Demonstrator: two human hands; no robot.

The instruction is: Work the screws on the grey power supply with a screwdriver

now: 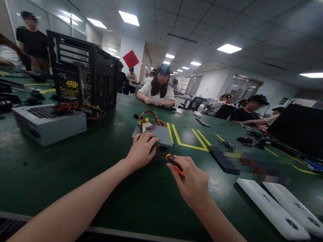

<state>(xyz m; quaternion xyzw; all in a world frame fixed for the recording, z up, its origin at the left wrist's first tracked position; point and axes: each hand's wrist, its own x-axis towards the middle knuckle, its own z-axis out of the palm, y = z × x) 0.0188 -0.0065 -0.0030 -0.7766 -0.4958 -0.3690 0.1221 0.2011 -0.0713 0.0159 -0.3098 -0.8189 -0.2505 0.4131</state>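
Observation:
My left hand [142,150] lies over the near left part of a grey metal computer power supply [162,136], fingers bent on its top and thumb by its front edge. A bundle of red, yellow and black cables [150,117] with a white plug rises from the unit's far side. Just right of it, my right hand [193,181] is closed around an orange-and-black screwdriver [176,164]. Only its handle shows, apart from the power supply; no shaft can be made out.
A larger power supply [49,124] and a black computer case [87,73] stand on the left of the green table [103,204]. Rightward lie a dark flat box [224,159], two white bars [273,209] and a black monitor [311,131]. A person [160,87] sits opposite.

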